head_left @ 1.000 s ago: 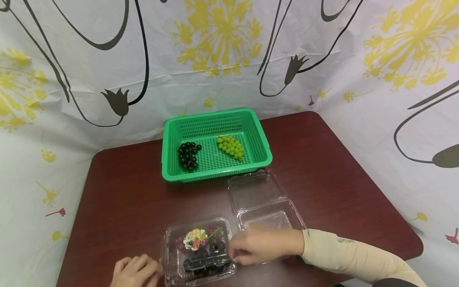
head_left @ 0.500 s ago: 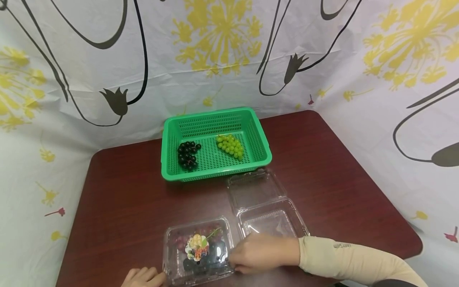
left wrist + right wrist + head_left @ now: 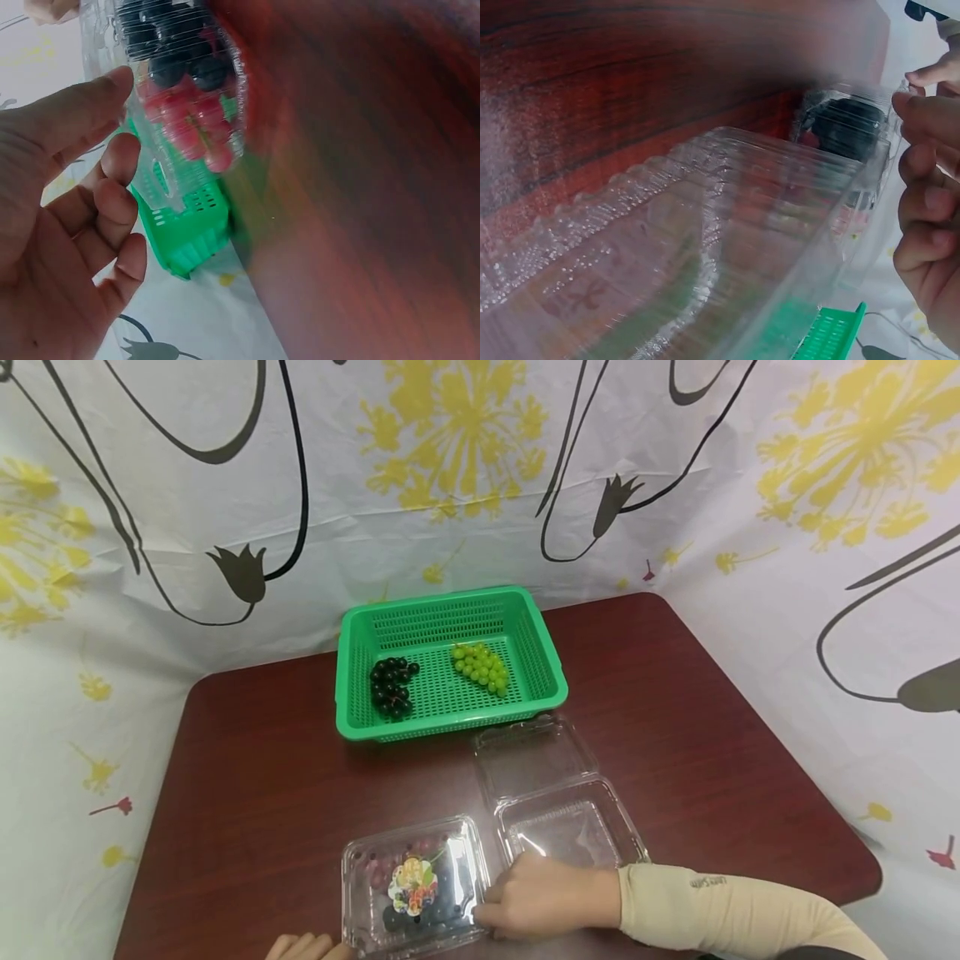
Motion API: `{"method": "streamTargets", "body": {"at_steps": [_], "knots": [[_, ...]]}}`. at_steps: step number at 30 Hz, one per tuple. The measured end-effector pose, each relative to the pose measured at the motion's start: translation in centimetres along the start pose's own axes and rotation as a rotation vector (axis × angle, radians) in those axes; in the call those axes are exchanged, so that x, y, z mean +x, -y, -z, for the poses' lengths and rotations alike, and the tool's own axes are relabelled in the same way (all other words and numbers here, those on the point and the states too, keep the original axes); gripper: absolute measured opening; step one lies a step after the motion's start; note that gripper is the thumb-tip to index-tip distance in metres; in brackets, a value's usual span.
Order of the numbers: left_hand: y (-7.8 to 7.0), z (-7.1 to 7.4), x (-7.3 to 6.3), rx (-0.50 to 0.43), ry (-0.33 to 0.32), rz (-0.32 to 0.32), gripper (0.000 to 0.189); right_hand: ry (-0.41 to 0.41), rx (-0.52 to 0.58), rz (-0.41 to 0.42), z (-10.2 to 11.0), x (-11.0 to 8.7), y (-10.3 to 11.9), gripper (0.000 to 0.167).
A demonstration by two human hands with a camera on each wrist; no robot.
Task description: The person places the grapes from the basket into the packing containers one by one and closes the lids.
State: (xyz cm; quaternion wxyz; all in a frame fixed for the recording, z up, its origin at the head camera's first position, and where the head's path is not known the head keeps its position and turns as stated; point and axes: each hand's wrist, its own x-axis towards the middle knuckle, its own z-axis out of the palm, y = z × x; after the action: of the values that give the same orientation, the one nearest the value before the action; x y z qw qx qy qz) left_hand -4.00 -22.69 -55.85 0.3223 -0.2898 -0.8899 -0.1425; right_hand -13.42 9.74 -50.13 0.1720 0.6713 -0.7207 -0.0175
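A lidded clear plastic fruit box sits at the table's front, with a fruit sticker on its lid. Red grapes and black grapes show inside it. At its front left corner, my left hand pinches the rim between thumb and index finger; the other fingers curl loosely, and the head view cuts off most of this hand. My right hand pinches the rim at the front right corner, its fingers curled. Beside it, partly behind that hand, lies a second clear box with its lid folded back.
Behind the boxes stands a green basket holding a bunch of black grapes and a bunch of green grapes. The dark red table meets a patterned cloth at the back and sides.
The lid of the filled box has come down flatter, and its sticker sits lower in view. My left hand has moved toward the front edge; my right hand has shifted slightly forward along the rim.
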Motion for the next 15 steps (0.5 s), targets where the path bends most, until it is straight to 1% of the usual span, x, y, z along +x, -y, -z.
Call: {"method": "streamTargets", "body": {"at_steps": [2,5,6,8,10,12,15], "knots": [[0.1,-0.1,-0.1,0.019,-0.011,-0.018,0.036,-0.023,-0.03,0.02,-0.2,0.0,0.0,0.023],[0.2,-0.4,-0.1,0.031,-0.045,-0.052,0.036,-0.084,-0.093,0.058,-0.4,0.3,0.1,0.021],[0.2,-0.5,-0.2,0.036,-0.062,-0.064,0.037,-0.107,-0.11,0.068,-0.4,0.4,0.1,0.022],[0.4,-0.7,0.2,0.043,-0.117,-0.113,0.038,-0.133,-0.14,0.083,-0.3,0.5,0.1,0.027],[0.5,-0.9,0.3,0.056,-0.153,-0.155,0.04,-0.145,-0.154,0.089,-0.2,0.6,0.2,0.033],[0.8,-1.2,0.4,0.058,-0.195,-0.192,0.041,-0.147,-0.158,0.094,-0.1,0.7,0.2,0.034],[1.1,-1.5,0.0,0.051,-0.208,-0.226,0.038,-0.154,-0.157,0.097,-0.1,0.7,0.2,0.033]]}}
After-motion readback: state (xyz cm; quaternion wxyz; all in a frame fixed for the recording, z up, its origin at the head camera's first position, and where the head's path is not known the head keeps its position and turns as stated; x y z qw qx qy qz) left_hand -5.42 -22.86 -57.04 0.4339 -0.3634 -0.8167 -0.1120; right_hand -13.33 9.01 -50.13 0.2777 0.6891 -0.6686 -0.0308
